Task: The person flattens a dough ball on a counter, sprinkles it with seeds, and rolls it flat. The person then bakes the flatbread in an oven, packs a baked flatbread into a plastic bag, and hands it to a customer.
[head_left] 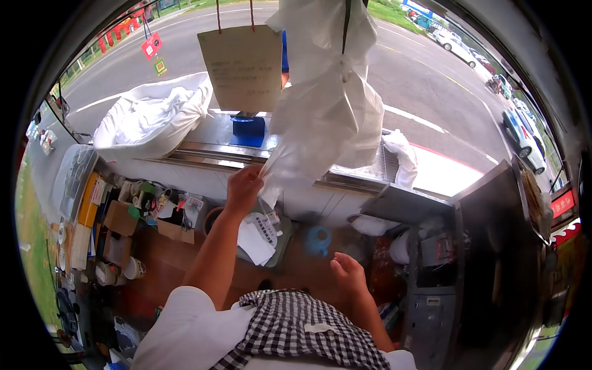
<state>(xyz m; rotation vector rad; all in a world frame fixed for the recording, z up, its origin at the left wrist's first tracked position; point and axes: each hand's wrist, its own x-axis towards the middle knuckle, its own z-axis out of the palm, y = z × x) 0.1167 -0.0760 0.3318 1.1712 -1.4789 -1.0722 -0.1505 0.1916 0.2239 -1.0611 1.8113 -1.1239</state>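
Observation:
Translucent white plastic bags [327, 105] hang in a bunch at the top middle, over the counter. My left hand [245, 187] is raised at the counter's near edge, its fingers pinched on the lower left corner of the bags. Lower and to the right, my right hand [348, 270] hangs in the air in front of the checked apron, touching nothing; its fingers are curled and what they might hold cannot be made out. A cardboard sign [243, 71] with writing hangs just left of the bags.
A basket lined with white cloth [154, 117] stands on the counter [209, 137] at the left, near a blue box [248, 131]. Shelves with boxes and tools line the lower left. A dark metal cabinet [431, 320] stands at the right. Beyond the counter runs a road with parked cars.

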